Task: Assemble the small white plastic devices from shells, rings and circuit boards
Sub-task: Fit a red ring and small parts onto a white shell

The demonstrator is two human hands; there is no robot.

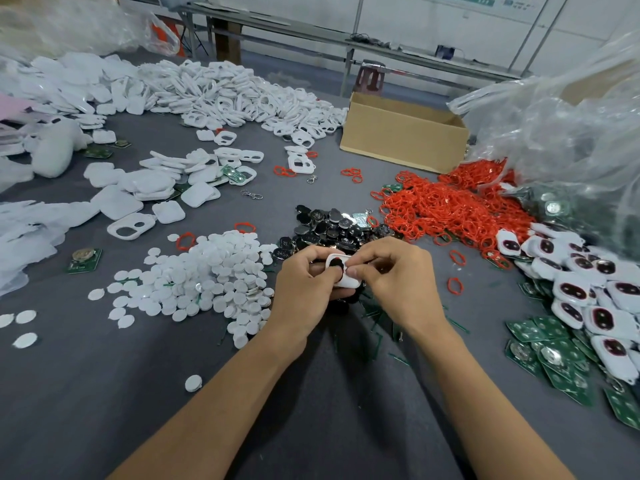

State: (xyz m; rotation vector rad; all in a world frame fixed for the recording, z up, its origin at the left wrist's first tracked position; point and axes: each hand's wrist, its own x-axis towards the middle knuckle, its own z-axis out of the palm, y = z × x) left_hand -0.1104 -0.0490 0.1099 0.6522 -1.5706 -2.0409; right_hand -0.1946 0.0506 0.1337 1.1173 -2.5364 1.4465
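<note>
Both my hands hold one small white shell at the table's middle; a red ring and a dark insert show in its opening. My left hand grips its left side with the thumb on the opening. My right hand pinches its right edge. A heap of red rings lies to the right, dark button pieces lie just behind my hands, green circuit boards sit at the right, and white discs are piled at the left.
Assembled white devices are stacked at the right edge. Empty white shells form a long heap at the back. A cardboard box stands behind the rings, beside clear plastic bags. Grey cloth covers the table.
</note>
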